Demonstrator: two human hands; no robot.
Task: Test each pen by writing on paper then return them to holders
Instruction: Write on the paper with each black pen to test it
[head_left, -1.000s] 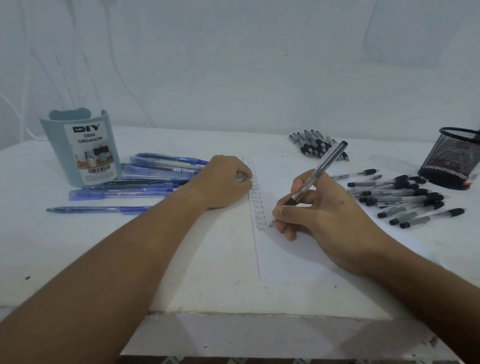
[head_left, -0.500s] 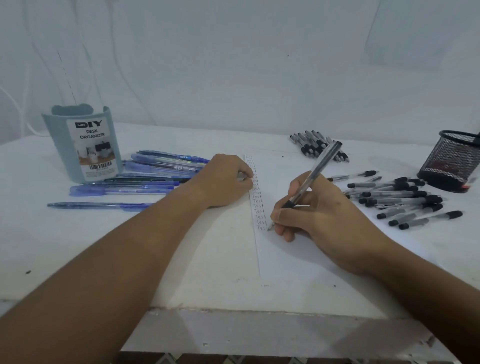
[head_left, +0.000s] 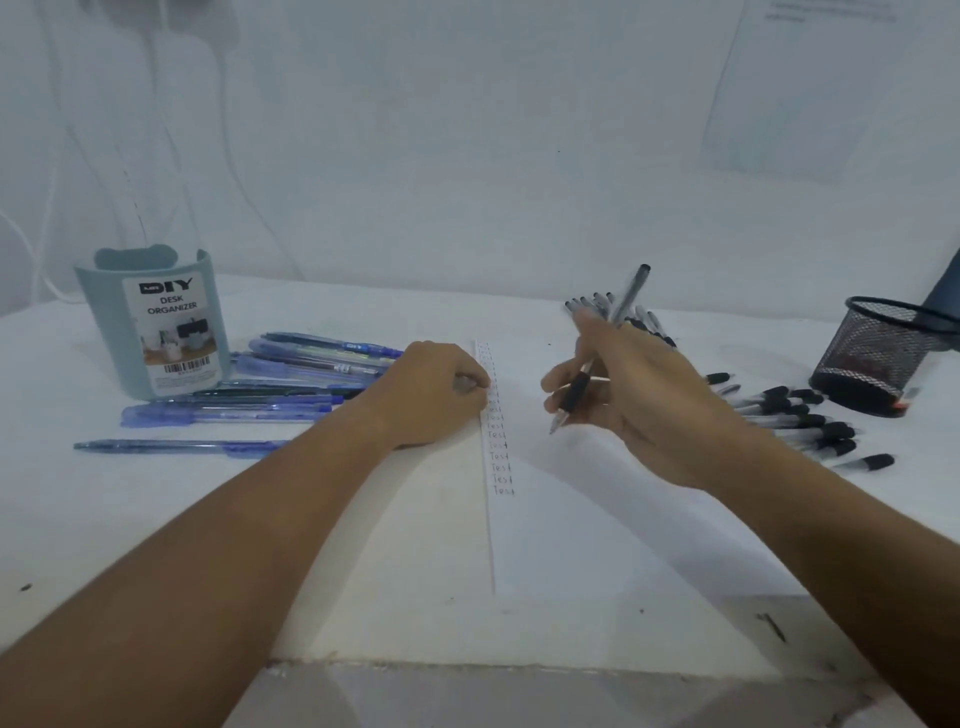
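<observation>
My right hand (head_left: 639, 400) pinches the grey pen (head_left: 602, 353) between thumb and fingers (head_left: 558, 382), and the tip has come up off the paper (head_left: 597, 499) — half a second ago it was writing. My left hand (head_left: 431, 392) is curled in a fist, pressing on the sheet's edge. Below those knuckles runs the column of "Test" words (head_left: 500, 452), so I judge this pen proven. Beyond my right fingers wait the black-capped pens (head_left: 800, 421) and the mesh holder (head_left: 878, 358); left of my fist, blue pens (head_left: 260, 400) and the desk organizer (head_left: 156, 322).
</observation>
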